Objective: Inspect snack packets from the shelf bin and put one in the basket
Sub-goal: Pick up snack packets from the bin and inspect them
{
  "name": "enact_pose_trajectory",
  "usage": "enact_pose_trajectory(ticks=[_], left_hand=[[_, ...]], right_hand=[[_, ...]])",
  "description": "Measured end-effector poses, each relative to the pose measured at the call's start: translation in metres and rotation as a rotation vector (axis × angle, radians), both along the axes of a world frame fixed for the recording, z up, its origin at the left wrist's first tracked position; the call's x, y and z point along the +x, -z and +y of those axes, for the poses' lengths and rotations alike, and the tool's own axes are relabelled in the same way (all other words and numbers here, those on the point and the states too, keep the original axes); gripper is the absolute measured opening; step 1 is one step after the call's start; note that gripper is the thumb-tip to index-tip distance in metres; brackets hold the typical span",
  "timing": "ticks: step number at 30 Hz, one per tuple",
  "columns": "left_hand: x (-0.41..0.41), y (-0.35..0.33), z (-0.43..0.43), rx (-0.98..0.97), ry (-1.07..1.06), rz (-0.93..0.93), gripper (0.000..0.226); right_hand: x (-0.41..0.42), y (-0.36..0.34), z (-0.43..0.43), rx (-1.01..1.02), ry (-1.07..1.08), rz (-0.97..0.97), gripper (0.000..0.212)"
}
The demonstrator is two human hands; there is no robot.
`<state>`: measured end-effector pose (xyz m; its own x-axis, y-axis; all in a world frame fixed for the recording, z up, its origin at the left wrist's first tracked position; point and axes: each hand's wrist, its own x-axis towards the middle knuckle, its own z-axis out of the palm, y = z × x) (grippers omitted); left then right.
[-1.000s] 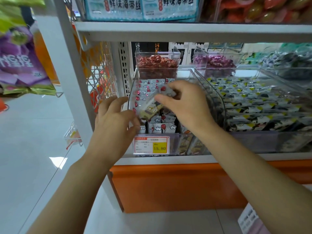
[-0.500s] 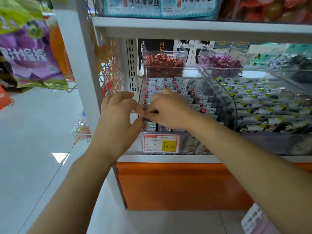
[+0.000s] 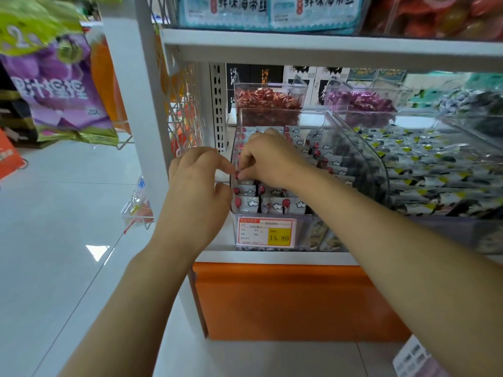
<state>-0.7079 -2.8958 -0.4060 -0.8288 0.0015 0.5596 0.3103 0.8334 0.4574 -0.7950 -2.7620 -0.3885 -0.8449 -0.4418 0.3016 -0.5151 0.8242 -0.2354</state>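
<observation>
I see left hand (image 3: 198, 191) and right hand (image 3: 272, 159) together over clear plastic shelf bin (image 3: 304, 235), both pinching small white-and-red snack packet (image 3: 240, 176). Inspecting; basket drop pending.

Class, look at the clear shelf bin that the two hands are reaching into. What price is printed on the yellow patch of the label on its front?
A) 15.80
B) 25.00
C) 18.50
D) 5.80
A: the yellow patch of the price label, fixed to the front wall of the clear bin, reads 15.80.
</observation>
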Motion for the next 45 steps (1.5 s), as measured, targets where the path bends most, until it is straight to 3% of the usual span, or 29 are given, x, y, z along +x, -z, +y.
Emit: enact_pose_trajectory(ticks=[4,9,12,19,23,26,30,38,42,45], left_hand=[[0.001,-0.001,0.002,0.042,0.006,0.012,0.034],[0.004,-0.002,0.006,0.047,0.027,0.065,0.037],[0.006,0.000,0.013,0.023,0.071,0.078,0.037],[0.005,-0.001,0.022,0.103,0.136,0.003,0.031],[0.010,-0.005,0.027,0.396,0.195,-0.092,0.032],[0.012,-0.007,0.028,0.659,0.226,-0.188,0.031],[0.012,-0.009,0.028,0.875,0.284,-0.304,0.032],[0.015,-0.011,0.029,0.876,0.348,-0.343,0.032],[0.017,-0.012,0.031,0.826,0.399,-0.315,0.022],[0.017,-0.009,0.033,0.812,0.399,-0.294,0.035]], right_hand=[[0.015,-0.011,0.010,-0.471,0.004,0.045,0.007],[0.054,-0.018,0.039,-0.877,0.104,0.166,0.018],[0.074,-0.011,0.060,-1.142,0.137,0.033,0.008],[0.092,0.010,0.074,-1.620,0.084,-0.389,0.015],[0.091,0.011,0.081,-1.696,0.039,-0.513,0.004],[0.091,0.011,0.085,-1.721,-0.002,-0.631,0.020],[0.091,0.010,0.087,-1.753,-0.030,-0.702,0.022],[0.090,0.011,0.090,-1.832,0.059,-0.666,0.021],[0.091,0.014,0.091,-1.674,0.133,-0.464,0.020],[0.091,0.015,0.090,-1.641,0.130,-0.386,0.011]])
